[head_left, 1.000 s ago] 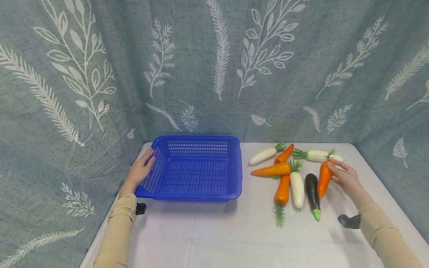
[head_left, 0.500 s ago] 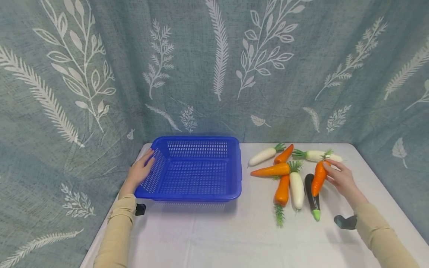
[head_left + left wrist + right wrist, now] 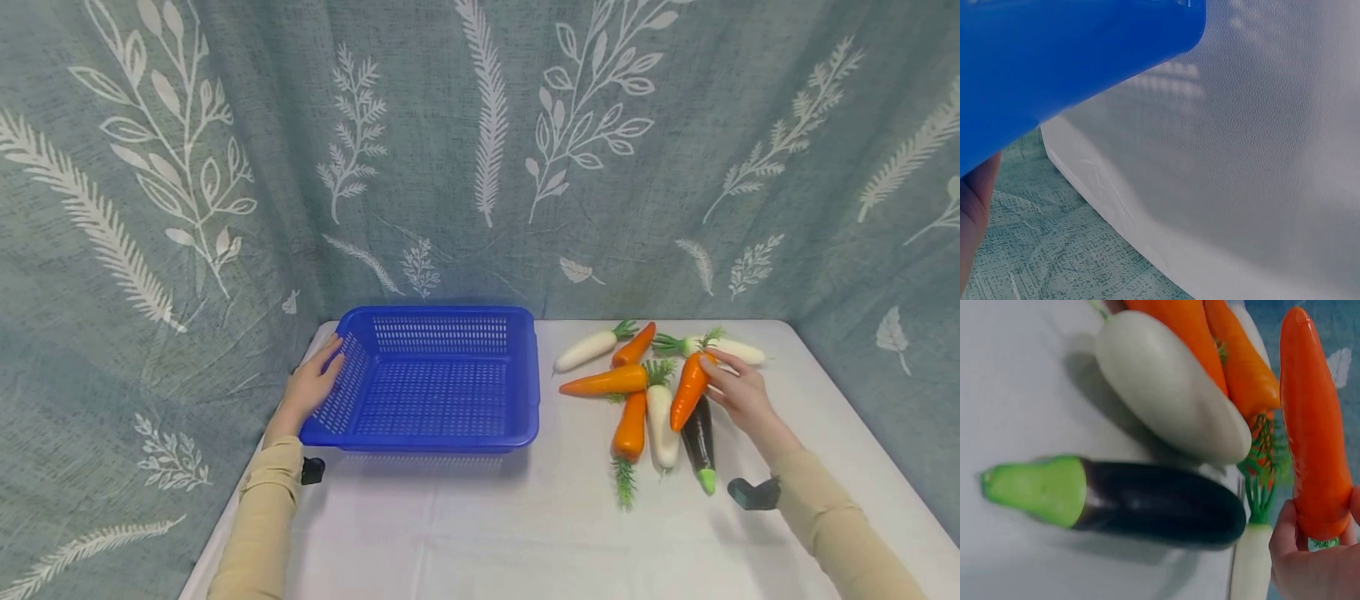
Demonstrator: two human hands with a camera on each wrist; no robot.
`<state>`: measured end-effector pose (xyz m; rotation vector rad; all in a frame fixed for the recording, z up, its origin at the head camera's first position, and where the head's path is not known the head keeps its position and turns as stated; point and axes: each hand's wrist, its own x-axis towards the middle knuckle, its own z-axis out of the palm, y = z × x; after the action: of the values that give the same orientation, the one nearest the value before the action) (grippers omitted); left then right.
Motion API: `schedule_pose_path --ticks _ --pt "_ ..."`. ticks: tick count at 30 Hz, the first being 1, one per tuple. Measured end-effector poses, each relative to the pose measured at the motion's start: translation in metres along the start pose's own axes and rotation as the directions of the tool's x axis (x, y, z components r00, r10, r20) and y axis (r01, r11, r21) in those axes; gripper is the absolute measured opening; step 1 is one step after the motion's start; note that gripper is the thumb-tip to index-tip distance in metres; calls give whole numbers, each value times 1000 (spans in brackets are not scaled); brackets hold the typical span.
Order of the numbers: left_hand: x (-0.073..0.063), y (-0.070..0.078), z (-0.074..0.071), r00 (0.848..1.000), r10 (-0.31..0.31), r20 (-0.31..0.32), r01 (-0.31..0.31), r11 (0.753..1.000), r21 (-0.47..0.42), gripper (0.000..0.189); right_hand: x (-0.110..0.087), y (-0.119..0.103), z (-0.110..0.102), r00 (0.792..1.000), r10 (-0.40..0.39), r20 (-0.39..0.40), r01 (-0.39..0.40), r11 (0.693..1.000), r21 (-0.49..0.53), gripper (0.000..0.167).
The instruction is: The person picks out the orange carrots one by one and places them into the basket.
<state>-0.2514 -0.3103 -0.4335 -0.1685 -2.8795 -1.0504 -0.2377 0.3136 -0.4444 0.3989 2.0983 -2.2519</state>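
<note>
My right hand [image 3: 738, 390] pinches an orange carrot [image 3: 691, 388] near its leafy end, its tip hanging toward the lower left. In the right wrist view this carrot [image 3: 1315, 425] stands upright between thumb and fingers. Below it in the head view lies a dark eggplant [image 3: 701, 442] with a green cap, partly covered by the carrot. A white radish [image 3: 663, 425] lies just left of the eggplant. My left hand [image 3: 311, 385] rests on the left rim of a blue perforated basket [image 3: 420, 440], fingers extended. The left wrist view shows only part of that hand [image 3: 974, 203] beside the rim.
Two carrots [image 3: 603, 381] [image 3: 630, 427] and a shorter-looking carrot [image 3: 634, 343] lie between the basket and the radish. Another white radish [image 3: 587, 350] is behind them, with one more radish [image 3: 738, 352] at the back right. A patterned curtain [image 3: 450, 167] borders the white table [image 3: 480, 533].
My right hand has carried the carrot leftward, from right of the eggplant to over its upper part. The left hand and basket hold their place.
</note>
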Motion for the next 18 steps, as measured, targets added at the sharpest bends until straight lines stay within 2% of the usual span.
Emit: schedule_pose_path --ticks 2,6,14,17,18 --pt "-1 -2 1 1000 15 -9 -15 1000 -21 59 -1 -1 5 1000 -8 7 7 1000 13 27" --pt "-2 -4 2 999 35 -30 -37 998 -48 63 -3 -3 15 1000 -3 26 2 999 43 40" --pt "0 2 -1 1000 -24 19 24 1000 4 54 -8 -7 33 997 -8 72 5 999 38 65" --pt "0 3 -2 999 -29 26 29 999 14 53 -10 -7 40 996 -26 87 23 999 43 51" --pt "0 4 -2 999 -29 25 28 999 14 53 -10 -6 42 995 -34 89 30 999 40 50"
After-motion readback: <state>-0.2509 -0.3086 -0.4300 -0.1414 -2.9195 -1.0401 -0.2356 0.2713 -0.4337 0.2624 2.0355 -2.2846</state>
